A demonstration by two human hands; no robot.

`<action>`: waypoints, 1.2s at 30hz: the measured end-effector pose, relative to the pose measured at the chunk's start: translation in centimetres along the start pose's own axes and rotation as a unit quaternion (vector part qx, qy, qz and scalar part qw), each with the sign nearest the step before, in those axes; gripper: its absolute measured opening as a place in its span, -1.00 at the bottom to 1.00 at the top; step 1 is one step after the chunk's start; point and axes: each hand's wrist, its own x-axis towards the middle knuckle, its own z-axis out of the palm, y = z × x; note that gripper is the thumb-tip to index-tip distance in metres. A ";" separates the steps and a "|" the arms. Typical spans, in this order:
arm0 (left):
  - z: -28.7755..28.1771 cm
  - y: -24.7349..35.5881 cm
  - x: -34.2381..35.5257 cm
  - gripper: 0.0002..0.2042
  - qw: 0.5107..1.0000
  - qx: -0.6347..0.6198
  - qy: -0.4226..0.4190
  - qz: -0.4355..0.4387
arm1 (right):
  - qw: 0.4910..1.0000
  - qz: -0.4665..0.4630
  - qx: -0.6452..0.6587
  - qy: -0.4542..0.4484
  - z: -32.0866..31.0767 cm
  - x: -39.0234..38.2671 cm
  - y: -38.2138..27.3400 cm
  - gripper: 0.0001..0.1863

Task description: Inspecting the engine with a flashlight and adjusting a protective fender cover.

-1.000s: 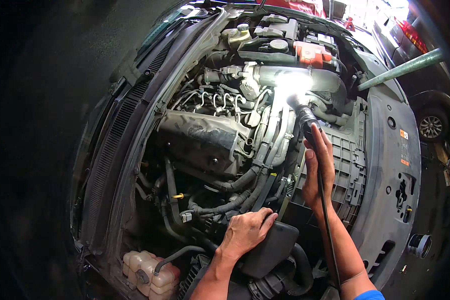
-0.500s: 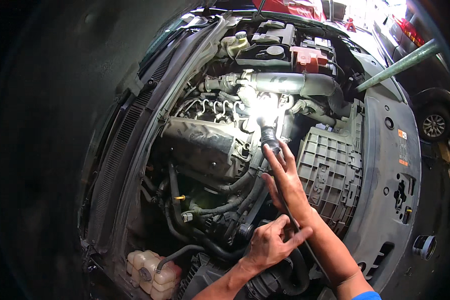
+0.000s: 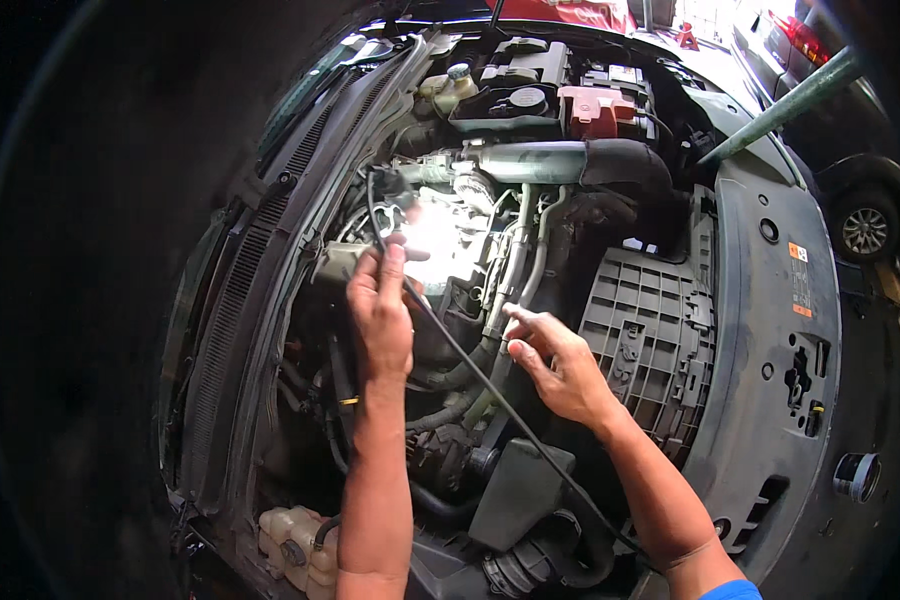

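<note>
My left hand is raised over the middle of the engine, its fingers closed round a black corded work light. Glare from the light washes out the metal parts beside it and part of the grip. Its black cord loops past my fingers and runs down to the lower right, under my right forearm. My right hand hangs over the hoses with fingers apart and slightly bent, nothing in it. Just beyond its fingertips are metal pipes on the engine.
A grey air pipe crosses behind the light. The red-covered battery sits farther back. A ribbed plastic panel and the front crossmember lie right. A green pole slants at upper right; a coolant tank stands lower left.
The work light has passed from my right hand to my left and moved left over the engine. My right hand has drawn back and down slightly. The view has shifted a little.
</note>
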 end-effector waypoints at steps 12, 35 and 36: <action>-4.5 -5.5 -3.0 -0.74 0.996 0.003 0.083 -0.035 | 0.871 0.130 0.051 -0.471 -0.1 -0.6 -0.9 -0.62; -6.2 -9.6 -4.2 -0.62 0.975 0.113 0.152 -0.118 | 0.876 0.047 -0.062 -0.476 1.0 -0.8 0.0 -0.42; -6.2 -9.8 -4.2 -0.62 0.978 0.110 0.146 -0.096 | 0.877 0.048 -0.062 -0.474 1.0 -0.8 0.0 -0.42</action>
